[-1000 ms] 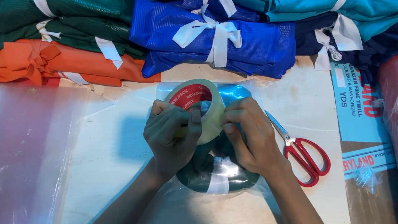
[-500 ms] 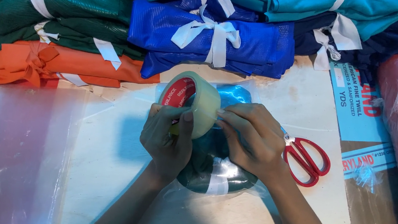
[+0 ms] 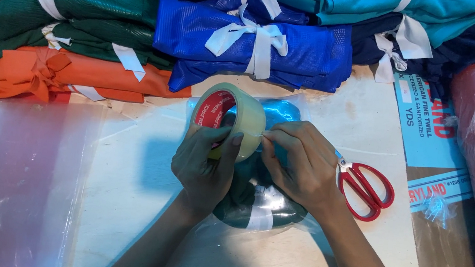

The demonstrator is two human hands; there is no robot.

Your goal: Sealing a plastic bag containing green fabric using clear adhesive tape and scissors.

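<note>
Tape roll (image 3: 230,120) gripped upright in left hand (image 3: 204,166), fingers curled through its core, steadying it over bagged green bundle (image 3: 256,205). Right hand (image 3: 300,165) pinching at roll's edge (fingertips closed, probably picking up loose end). Red scissors (image 3: 366,188) lying just beside, untouched.

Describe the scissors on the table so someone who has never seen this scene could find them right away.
Start at the pale work table, where two hands hold a roll of tan packing tape over a bagged dark green fabric bundle. Just beyond the right hand lie the red-handled scissors. They are the only metal tool, flat on the table, untouched.
</note>
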